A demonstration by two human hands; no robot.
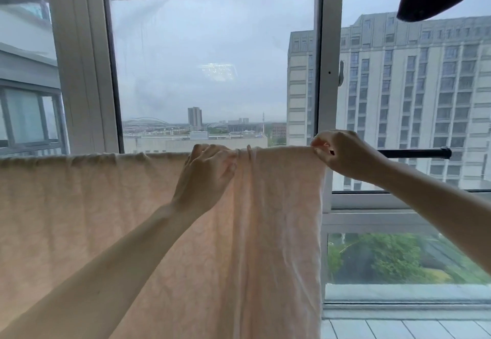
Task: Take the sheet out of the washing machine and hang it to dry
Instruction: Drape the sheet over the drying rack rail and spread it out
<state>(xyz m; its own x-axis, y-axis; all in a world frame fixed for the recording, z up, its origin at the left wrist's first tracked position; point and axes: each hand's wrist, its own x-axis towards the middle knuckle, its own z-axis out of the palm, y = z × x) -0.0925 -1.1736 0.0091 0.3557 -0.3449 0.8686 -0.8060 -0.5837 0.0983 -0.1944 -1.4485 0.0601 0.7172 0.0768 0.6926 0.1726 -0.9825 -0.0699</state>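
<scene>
My left hand [207, 176] grips the sheet [106, 219] bunched over the rod [414, 153]; my right hand [342, 152], toward 3 o'clock, pinches its edge, spreading it to dry evenly.

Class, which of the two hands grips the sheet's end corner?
The right hand, pinching the sheet at its corner beside the bare rod; the left hand holds mid-sheet.

We see the sheet [106, 219], a pale peach cloth with a faint woven pattern, draped over a black rod [414, 152] in front of the window. It hangs down flat on the left, while near its right edge it gathers into long vertical folds. Its top edge runs wrinkled along the rod.
</scene>
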